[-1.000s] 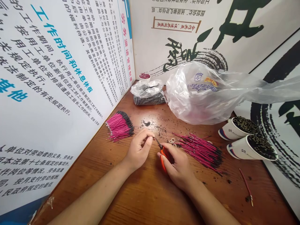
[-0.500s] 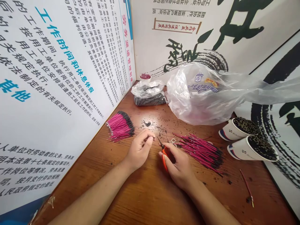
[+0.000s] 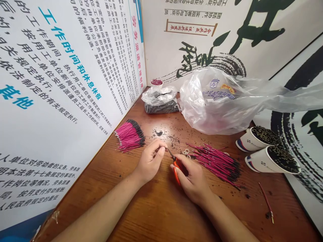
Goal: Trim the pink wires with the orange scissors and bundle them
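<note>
My right hand point(image 3: 189, 174) is closed around the orange handles of small pliers point(image 3: 177, 169). Their thin dark jaws point up and left, and the tip meets the fingertips of my left hand point(image 3: 152, 159). That left hand is pinched, thumb against fingers, on something too small to make out. Right of the pliers lies a loose pile of pink wires with black ends point(image 3: 217, 161). A tidier bundle of pink wires point(image 3: 129, 135) with black ends lies left of my left hand.
Dark bits point(image 3: 158, 133) are scattered beyond my hands. A clear bag of black pieces point(image 3: 161, 106) and a big plastic bag point(image 3: 214, 111) stand behind. Two paper cups point(image 3: 259, 163) of dark pieces are at the right, near a single wire point(image 3: 266, 201). A printed panel point(image 3: 63, 117) borders the left.
The plier tip has moved slightly left and now reaches my left fingertips, where a small gap showed before. My left hand stays in place.
</note>
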Tool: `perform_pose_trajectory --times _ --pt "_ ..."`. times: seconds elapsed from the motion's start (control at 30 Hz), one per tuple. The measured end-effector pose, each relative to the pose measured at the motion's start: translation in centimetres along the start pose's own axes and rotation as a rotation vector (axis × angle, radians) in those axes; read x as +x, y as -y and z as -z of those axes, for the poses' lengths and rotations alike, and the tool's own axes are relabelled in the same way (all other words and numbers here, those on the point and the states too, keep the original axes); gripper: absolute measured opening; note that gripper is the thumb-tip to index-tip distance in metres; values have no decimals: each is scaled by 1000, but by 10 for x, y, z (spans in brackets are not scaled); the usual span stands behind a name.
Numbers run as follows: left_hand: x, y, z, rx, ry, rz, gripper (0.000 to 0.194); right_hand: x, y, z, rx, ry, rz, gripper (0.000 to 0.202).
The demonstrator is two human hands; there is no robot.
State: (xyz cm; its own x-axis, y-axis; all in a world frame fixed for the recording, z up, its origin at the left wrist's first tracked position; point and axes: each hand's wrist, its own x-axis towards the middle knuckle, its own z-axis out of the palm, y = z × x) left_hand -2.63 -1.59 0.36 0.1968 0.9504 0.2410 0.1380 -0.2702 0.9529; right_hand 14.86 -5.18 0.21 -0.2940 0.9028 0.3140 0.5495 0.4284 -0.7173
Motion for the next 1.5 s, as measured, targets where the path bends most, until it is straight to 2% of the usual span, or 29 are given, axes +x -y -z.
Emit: perform_pose_trajectory --times 0.3,0.63,1.5 --pt "1 -2 0 -6 -6 -14 21 -1 0 0 0 1 -39 14" --pt "1 -3 0 12 -12 -7 23 1 0 0 -14 5 -3 14" --pt "1 -7 0 1 14 42 27 -1 1 -1 -20 18 -20 16"
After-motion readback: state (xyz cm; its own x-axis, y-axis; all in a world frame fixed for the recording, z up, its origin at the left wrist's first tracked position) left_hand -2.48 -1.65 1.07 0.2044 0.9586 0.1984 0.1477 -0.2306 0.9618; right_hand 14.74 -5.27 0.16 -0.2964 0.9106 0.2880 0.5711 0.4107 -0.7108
